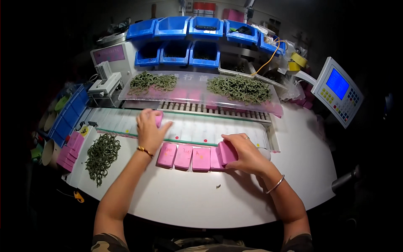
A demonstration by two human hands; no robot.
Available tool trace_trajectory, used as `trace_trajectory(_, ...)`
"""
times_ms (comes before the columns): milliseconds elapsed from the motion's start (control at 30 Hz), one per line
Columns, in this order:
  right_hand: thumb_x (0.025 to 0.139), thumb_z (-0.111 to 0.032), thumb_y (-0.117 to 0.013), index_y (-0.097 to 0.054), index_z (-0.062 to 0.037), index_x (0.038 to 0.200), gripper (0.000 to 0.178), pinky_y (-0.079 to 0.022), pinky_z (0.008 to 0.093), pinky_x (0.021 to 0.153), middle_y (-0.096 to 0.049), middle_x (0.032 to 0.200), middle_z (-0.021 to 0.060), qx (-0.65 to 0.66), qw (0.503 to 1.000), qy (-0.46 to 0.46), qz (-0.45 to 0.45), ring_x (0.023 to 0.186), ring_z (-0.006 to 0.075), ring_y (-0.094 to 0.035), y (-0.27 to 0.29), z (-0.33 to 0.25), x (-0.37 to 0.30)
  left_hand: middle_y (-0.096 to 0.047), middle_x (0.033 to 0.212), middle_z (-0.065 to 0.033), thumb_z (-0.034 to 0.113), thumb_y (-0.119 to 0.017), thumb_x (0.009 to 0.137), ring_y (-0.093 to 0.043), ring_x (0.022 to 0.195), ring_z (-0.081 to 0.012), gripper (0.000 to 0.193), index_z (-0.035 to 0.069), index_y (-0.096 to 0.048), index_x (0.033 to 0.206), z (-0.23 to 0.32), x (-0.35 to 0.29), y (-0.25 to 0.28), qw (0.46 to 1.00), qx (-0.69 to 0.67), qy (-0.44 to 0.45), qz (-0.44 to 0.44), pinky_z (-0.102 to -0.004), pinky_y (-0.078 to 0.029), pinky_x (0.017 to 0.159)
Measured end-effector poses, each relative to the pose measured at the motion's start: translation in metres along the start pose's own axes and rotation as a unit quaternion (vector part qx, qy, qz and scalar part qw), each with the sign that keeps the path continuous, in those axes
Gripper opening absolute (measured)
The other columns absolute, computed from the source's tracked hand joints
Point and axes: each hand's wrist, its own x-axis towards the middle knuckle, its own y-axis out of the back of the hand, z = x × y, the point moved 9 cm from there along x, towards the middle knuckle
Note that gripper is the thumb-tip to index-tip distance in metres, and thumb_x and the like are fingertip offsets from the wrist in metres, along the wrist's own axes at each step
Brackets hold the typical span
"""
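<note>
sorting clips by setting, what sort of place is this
Probably a small factory assembly bench: stacked blue parts bins, piles of green rings on a feed tray, and a machine control panel.

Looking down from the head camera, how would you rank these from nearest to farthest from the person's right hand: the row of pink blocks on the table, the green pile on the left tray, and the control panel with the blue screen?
From the right hand:
1. Row of pink blocks, just to its left; the hand touches the row's right end.
2. Control panel, up and to the right, off the table's edge.
3. Green pile, far left on the white tray, beyond the left hand.
</note>
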Motion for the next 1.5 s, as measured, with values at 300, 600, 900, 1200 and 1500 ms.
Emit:
trace_trajectory(300, 0.062, -0.010, -0.081, -0.047, -0.0025, 0.131, 0.077, -0.042, 0.0432, 0.096, -0.055, 0.120, 0.0178, -0.008, 0.972, 0.136, 0.191, 0.112, 0.0369, -0.052, 0.030, -0.092, -0.040, -0.060, 0.118, -0.0073, 0.025, -0.064, 0.093, -0.060, 0.103, -0.0125, 0.049, 0.003, -0.047, 0.133, 0.153, -0.103, -0.006, 0.424, -0.716, 0.181, -0.524, -0.0285, -0.051, 0.087)
trace_trajectory(600, 0.072, -0.014, -0.080, -0.049, -0.0015, 0.129, 0.066, -0.047, 0.0350, 0.092, -0.053, 0.123, 0.0138, 0.274, 0.940, -0.044, 0.197, 0.109, 0.0240, -0.055, -0.010, -0.043, -0.058, -0.042, 0.124, -0.0076, 0.014, -0.080, 0.077, -0.047, 0.119, -0.0182, 0.089, 0.011, -0.029, 0.150, 0.166, -0.081, 0.022, 0.708, -0.574, -0.045, -0.409, -0.0325, -0.045, 0.101)
trace_trajectory(900, 0.087, 0.001, -0.063, -0.048, 0.0005, 0.135, 0.051, -0.048, 0.0333, 0.097, -0.050, 0.131, 0.0135, 0.364, 0.920, 0.018, 0.140, 0.117, 0.0210, -0.054, 0.001, -0.054, -0.052, -0.048, 0.123, -0.0074, 0.008, -0.079, 0.077, -0.048, 0.119, -0.0171, 0.084, 0.002, -0.030, 0.145, 0.161, -0.087, 0.019, 0.579, -0.681, 0.052, -0.446, -0.0325, -0.044, 0.097)
trace_trajectory(1200, 0.083, -0.004, -0.063, -0.052, -0.0027, 0.124, 0.043, -0.044, 0.0341, 0.095, -0.048, 0.117, 0.0141, 0.312, 0.909, -0.015, 0.275, 0.112, 0.0227, -0.050, 0.010, -0.059, -0.050, -0.049, 0.128, -0.0065, 0.002, -0.074, 0.080, -0.054, 0.113, -0.0146, 0.076, 0.003, -0.032, 0.143, 0.153, -0.089, 0.008, 0.430, -0.808, 0.217, -0.340, -0.0290, -0.051, 0.090)
trace_trajectory(1500, 0.070, -0.014, -0.081, -0.068, -0.0071, 0.107, 0.040, -0.045, 0.0368, 0.082, -0.056, 0.097, 0.0071, -0.015, 0.957, 0.124, 0.260, 0.093, 0.0245, -0.054, -0.016, -0.133, -0.059, -0.064, 0.082, -0.0102, 0.044, -0.063, 0.090, -0.065, 0.076, -0.0229, 0.035, 0.010, -0.056, 0.092, 0.144, -0.095, -0.002, 0.318, -0.814, 0.406, -0.268, -0.0351, -0.056, 0.070)
